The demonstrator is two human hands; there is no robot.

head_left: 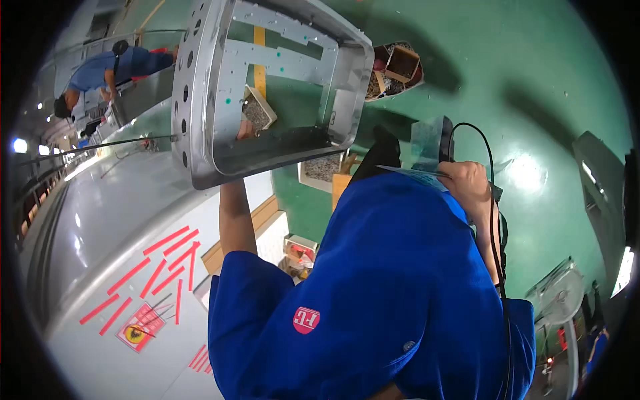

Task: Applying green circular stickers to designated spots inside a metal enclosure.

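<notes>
Holding metal frame panel point(267, 87) one-armed, left hand point(245, 130) grip unclear; right hand point(467, 183) clamps corded tool point(440, 143). Panel could slip.

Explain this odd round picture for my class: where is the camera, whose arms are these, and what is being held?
The camera sits on a person's head and looks down, so its wide lens bends the picture into a circle. The blue cloth filling the middle is the person's own shirt. Their left hand reaches up behind a grey metal frame part with holes; the fingers are mostly hidden, so the grip is unclear. Their right hand grips a tool with a black cable. Below lies a green floor with small boxes of parts. Another person in blue works far left.
</notes>
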